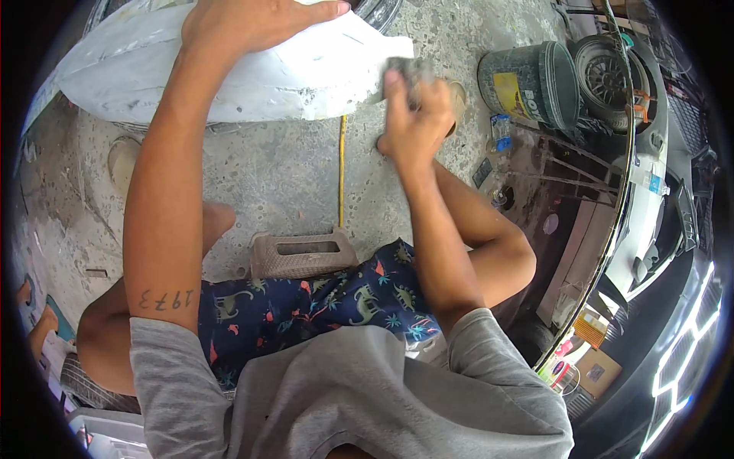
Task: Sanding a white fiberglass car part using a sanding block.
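Hands, two: my left [248, 24] lies on one white panel [306, 73], thumb spread, fingers beyond view, so I cannot tell their grip; my right [419, 118] closes around one dark grey pad [399, 67] at the panel's right edge. Panel: ahead of me. Stool [267, 267]: one. Yellow cord [342, 168]: one. Bucket [498, 69]: one, rightward. Open floor [283, 176]: between panel and stool, cord crossing.

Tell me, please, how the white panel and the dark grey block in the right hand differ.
The white panel is large and pale; the grey block is small and dark. The left hand lies over the panel, while the right hand grips the block. Both have a hand on them.
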`<control>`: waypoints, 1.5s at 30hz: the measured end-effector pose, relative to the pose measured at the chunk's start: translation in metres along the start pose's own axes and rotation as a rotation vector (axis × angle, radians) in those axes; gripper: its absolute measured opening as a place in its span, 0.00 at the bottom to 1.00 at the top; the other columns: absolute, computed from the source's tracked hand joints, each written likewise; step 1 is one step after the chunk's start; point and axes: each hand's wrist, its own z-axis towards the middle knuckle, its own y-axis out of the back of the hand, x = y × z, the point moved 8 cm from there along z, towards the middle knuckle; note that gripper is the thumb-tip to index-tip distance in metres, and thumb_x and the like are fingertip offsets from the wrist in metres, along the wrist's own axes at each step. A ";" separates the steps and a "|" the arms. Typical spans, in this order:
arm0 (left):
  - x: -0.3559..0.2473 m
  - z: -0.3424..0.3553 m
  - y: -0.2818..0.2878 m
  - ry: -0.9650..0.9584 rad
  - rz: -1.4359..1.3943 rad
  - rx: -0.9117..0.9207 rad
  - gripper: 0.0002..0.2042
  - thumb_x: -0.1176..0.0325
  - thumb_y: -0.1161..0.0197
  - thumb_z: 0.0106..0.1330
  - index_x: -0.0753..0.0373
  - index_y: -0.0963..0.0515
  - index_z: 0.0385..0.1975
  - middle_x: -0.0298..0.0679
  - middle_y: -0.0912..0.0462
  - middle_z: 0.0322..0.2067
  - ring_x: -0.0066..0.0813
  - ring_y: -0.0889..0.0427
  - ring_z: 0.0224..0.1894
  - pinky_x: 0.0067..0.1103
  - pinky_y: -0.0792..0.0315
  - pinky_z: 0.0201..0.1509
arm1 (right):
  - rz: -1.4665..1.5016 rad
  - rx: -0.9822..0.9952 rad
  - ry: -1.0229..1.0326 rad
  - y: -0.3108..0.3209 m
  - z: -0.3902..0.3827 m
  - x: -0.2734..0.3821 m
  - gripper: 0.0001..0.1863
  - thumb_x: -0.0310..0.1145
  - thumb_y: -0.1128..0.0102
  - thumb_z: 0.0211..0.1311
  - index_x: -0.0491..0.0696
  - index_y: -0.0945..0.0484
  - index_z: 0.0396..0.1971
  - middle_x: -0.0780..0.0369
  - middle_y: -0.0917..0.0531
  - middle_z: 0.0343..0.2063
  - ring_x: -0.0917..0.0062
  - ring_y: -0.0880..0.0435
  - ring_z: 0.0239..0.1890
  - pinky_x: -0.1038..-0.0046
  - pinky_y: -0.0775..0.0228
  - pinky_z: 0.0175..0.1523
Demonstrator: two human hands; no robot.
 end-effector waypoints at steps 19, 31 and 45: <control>-0.002 -0.007 0.000 0.019 0.006 -0.036 0.33 0.36 0.32 0.57 0.66 0.13 0.42 0.56 0.13 0.45 0.54 0.15 0.48 0.39 0.22 0.53 | -0.254 -0.303 0.298 -0.017 0.030 0.025 0.06 0.28 0.34 0.59 0.41 0.18 0.31 0.49 0.25 0.25 0.52 0.27 0.29 0.55 0.36 0.35; 0.003 -0.016 -0.006 0.000 0.043 -0.058 0.35 0.34 0.33 0.57 0.68 0.15 0.41 0.57 0.14 0.42 0.54 0.15 0.48 0.40 0.24 0.54 | -0.096 -0.320 0.284 -0.008 -0.004 0.039 0.06 0.28 0.33 0.55 0.41 0.19 0.30 0.53 0.28 0.23 0.56 0.27 0.26 0.58 0.39 0.31; 0.002 0.003 -0.018 0.000 -0.007 -0.002 0.49 0.23 0.38 0.53 0.67 0.19 0.59 0.54 0.14 0.52 0.51 0.16 0.57 0.37 0.26 0.64 | -0.186 -0.288 -0.034 -0.014 0.101 -0.041 0.14 0.35 0.31 0.56 0.36 0.16 0.32 0.49 0.19 0.25 0.54 0.21 0.27 0.56 0.30 0.35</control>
